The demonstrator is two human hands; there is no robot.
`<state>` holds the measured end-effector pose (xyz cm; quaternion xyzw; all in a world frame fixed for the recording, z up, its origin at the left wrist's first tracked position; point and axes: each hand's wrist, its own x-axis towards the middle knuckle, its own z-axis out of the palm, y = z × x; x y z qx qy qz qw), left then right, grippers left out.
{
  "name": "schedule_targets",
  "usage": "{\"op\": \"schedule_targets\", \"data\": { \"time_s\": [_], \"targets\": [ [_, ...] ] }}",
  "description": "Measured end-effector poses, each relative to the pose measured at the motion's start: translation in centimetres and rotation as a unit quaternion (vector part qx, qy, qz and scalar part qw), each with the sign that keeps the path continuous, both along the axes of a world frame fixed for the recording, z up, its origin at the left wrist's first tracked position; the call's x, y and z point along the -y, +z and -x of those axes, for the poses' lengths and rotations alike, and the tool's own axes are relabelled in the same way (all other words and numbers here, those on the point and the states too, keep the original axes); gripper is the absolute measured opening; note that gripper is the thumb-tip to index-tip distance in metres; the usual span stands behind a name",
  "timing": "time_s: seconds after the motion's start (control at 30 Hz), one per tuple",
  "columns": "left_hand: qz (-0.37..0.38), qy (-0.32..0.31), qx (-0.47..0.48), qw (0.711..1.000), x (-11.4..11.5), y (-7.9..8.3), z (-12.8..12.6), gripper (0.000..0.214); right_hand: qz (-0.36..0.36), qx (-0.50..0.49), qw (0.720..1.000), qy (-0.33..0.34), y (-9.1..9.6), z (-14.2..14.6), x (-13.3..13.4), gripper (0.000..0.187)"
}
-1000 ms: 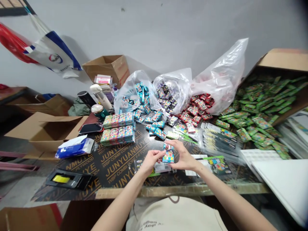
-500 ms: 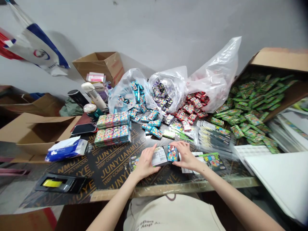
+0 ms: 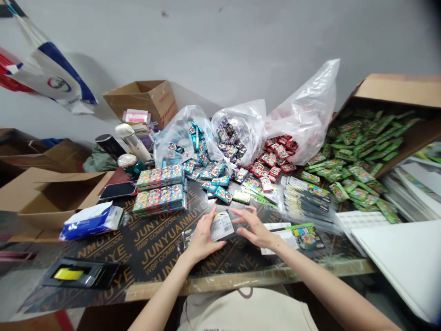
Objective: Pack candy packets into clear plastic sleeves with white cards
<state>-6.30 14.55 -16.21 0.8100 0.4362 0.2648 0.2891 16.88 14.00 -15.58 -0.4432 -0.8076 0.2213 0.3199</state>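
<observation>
Grey painted wall rises behind a crowded desk (image 3: 103,271) topped with black film-faced plywood, printed in gold with the word JUNYUANMUYE. Near the middle of the desk, the left hand (image 3: 203,236) holds a black card packet (image 3: 230,234) by its left edge, fingers curled up around it. A white barcode label (image 3: 221,226) faces up on the packet. The right hand (image 3: 251,227) is open, its fingers spread and raised just beside the packet's right edge, so the two hands stand apart with the packet between them.

Under and just past the right hand lie a white card (image 3: 275,239) and a green printed card (image 3: 306,236), with clear sleeves of black cards (image 3: 305,202) beyond. Farther right, a tipped cardboard box (image 3: 396,89) spills green packets (image 3: 358,170) across the desk.

Straight ahead of the hands, loose teal packets (image 3: 215,184) fan out from clear plastic bags (image 3: 179,138) holding teal, purple and red packets. Beyond the left hand sit two stacks of multicoloured packet boxes (image 3: 159,193), a smartphone (image 3: 117,190) and a blue tissue pack (image 3: 91,224). Nearer that hand's side of the desk edge lies a yellow sticky-note dispenser (image 3: 81,274).
</observation>
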Motion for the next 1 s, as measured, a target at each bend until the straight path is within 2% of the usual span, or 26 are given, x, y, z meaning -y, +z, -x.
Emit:
{"op": "schedule_targets", "data": {
  "time_s": [0.03, 0.1, 0.13, 0.17, 0.2, 0.27, 0.33, 0.43, 0.5, 0.53, 0.57, 0.63, 0.67, 0.7, 0.73, 0.77, 0.83, 0.9, 0.97, 1.0],
  "targets": [
    [0.001, 0.003, -0.008, 1.000, 0.0, -0.2, 0.0, 0.101, -0.011, 0.002, 0.999, -0.035, -0.2, -0.1, -1.5, 0.046],
    [0.004, 0.006, -0.031, 0.999, 0.1, -0.9, -0.1, 0.102, -0.042, 0.006, 0.983, -0.178, -0.5, -0.8, -5.3, 0.048],
    [0.005, 0.004, -0.047, 0.999, 0.1, -1.3, -0.2, 0.102, -0.045, 0.021, 0.970, -0.239, -0.6, -1.3, -7.4, 0.056],
    [0.006, -0.001, -0.066, 0.998, 0.2, -1.8, -0.2, 0.102, -0.036, 0.034, 0.961, -0.272, -0.7, -1.9, -9.5, 0.064],
    [0.006, -0.008, -0.086, 0.996, 0.2, -2.2, -0.3, 0.101, -0.017, 0.039, 0.957, -0.286, -0.6, -2.5, -11.3, 0.071],
    [0.006, -0.021, -0.123, 0.992, 0.0, -2.9, -0.3, 0.097, 0.025, 0.033, 0.962, -0.271, -0.4, -3.3, -14.0, 0.077],
    [0.009, -0.018, -0.137, 0.990, -0.3, -3.1, -0.2, 0.092, 0.052, 0.012, 0.967, -0.248, 0.0, -3.5, -15.0, 0.074],
    [0.020, 0.044, -0.073, 0.996, -1.0, -2.2, 0.0, 0.078, 0.105, -0.024, 0.972, -0.210, 0.2, -2.7, -13.4, 0.062],
    [0.056, 0.100, 0.025, 0.993, -1.5, -1.2, -0.4, 0.069, 0.170, -0.044, 0.971, -0.162, 0.1, -1.7, -10.8, 0.051],
    [0.093, 0.116, 0.083, 0.985, -1.7, -0.6, -0.7, 0.064, 0.212, -0.053, 0.968, -0.123, 0.1, -1.2, -9.3, 0.053],
    [0.144, 0.118, 0.141, 0.972, -1.9, -0.2, -1.2, 0.058, 0.266, -0.065, 0.959, -0.071, 0.0, -0.7, -7.8, 0.059],
    [0.263, 0.102, 0.246, 0.927, -2.0, 0.5, -2.4, 0.042, 0.398, -0.104, 0.910, 0.049, 0.1, 0.1, -4.9, 0.071],
    [0.316, 0.099, 0.289, 0.898, -2.1, 0.6, -2.9, 0.035, 0.445, -0.129, 0.883, 0.083, 0.3, 0.4, -3.7, 0.073],
    [0.356, 0.103, 0.322, 0.871, -2.0, 0.7, -3.4, 0.031, 0.459, -0.152, 0.871, 0.085, 0.5, 0.6, -2.7, 0.072],
    [0.382, 0.113, 0.345, 0.850, -1.9, 0.7, -3.8, 0.031, 0.430, -0.167, 0.886, 0.055, 0.8, 0.7, -1.9, 0.070],
    [0.396, 0.126, 0.359, 0.836, -1.8, 0.7, -4.1, 0.032, 0.357, -0.164, 0.920, 0.006, 1.1, 0.8, -1.3, 0.070],
    [0.402, 0.141, 0.371, 0.825, -1.5, 0.7, -4.3, 0.033, 0.165, -0.113, 0.978, -0.062, 1.7, 1.0, -0.5, 0.085],
    [0.404, 0.139, 0.366, 0.826, -1.2, 0.6, -4.2, 0.034, 0.032, -0.040, 0.998, -0.045, 2.1, 1.3, -0.1, 0.093],
    [0.393, 0.116, 0.335, 0.848, -0.8, 0.6, -3.8, 0.037, -0.020, 0.007, 1.000, -0.015, 2.1, 1.6, 0.0, 0.082],
    [0.367, 0.103, 0.305, 0.873, -0.6, 0.4, -3.4, 0.038, -0.032, 0.017, 0.999, -0.013, 1.9, 1.6, 0.0, 0.076]
  ]
}}
